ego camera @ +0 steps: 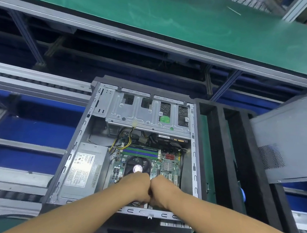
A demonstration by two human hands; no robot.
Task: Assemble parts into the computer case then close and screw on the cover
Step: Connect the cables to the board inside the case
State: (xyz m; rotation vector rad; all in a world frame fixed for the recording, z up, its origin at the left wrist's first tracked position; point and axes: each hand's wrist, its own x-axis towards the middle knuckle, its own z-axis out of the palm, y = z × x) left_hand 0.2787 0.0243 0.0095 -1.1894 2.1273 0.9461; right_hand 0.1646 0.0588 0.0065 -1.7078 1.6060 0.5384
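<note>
Both left hand (pixel 135 186) and right hand (pixel 163 189) curl, contents unseen, at six o'clock in the computer case (pixel 194 154); overpressing could crack the motherboard (pixel 163 166).

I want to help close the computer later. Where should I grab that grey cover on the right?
Probably take the side cover with two hands by its near and left edges, reaching from the front. It is a wide, thin sheet tilted against the black foam tray, and no handle shows.
</note>
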